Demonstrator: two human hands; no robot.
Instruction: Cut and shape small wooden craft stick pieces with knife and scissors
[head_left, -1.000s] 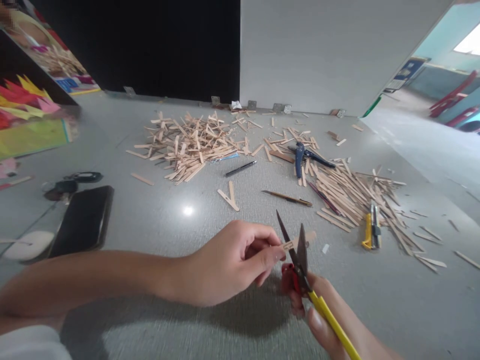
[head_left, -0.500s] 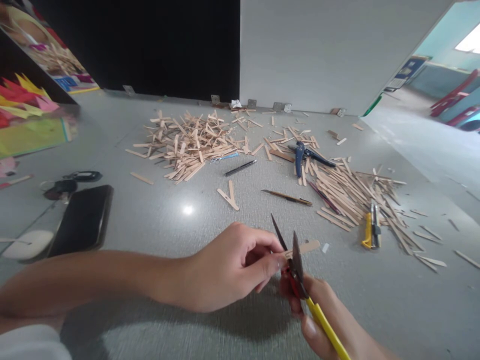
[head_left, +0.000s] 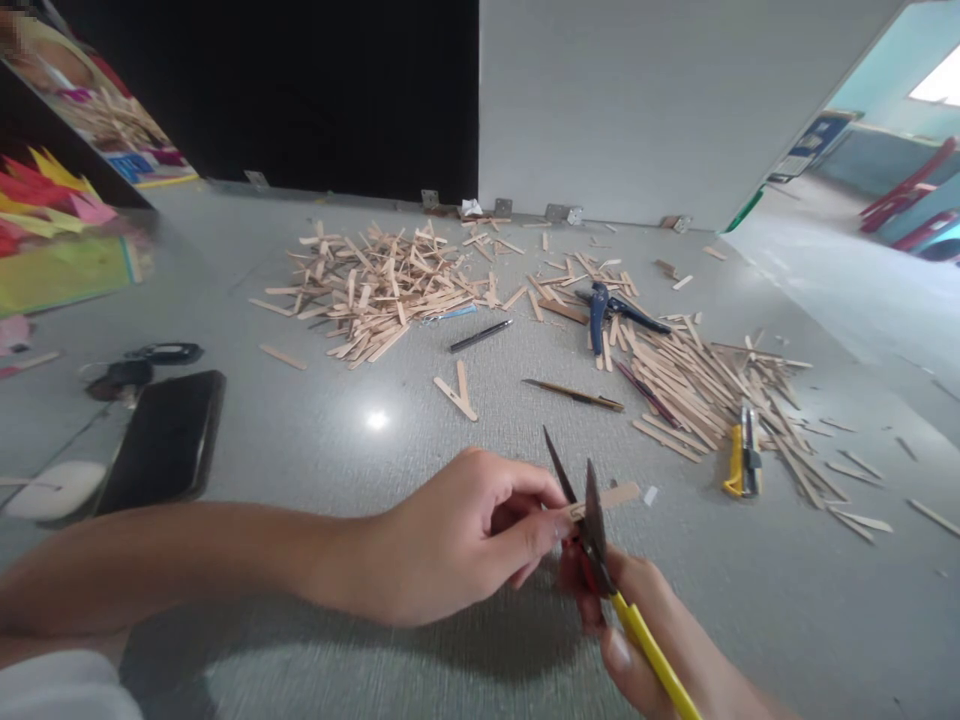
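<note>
My left hand [head_left: 457, 540] pinches a short wooden craft stick [head_left: 611, 497] between thumb and fingers, low in the middle of the view. My right hand [head_left: 660, 640] grips yellow-handled snips [head_left: 600, 545], whose two dark blades stand apart around the stick near my left fingertips. The stick's free end pokes out to the right of the blades. Both hands hover just above the grey floor [head_left: 322, 430].
A heap of wooden sticks [head_left: 382, 280] lies ahead, a second spread [head_left: 697, 385] at right with a blue tool [head_left: 600, 310] and a yellow utility knife [head_left: 739, 460]. A pen [head_left: 480, 336], a pencil [head_left: 574, 395], a black phone [head_left: 169, 440] and coloured paper [head_left: 52, 240] lie around.
The snips and my right hand slid slightly left and down, and the blades closed in a little around the stick. In the last half second almost nothing moved.
</note>
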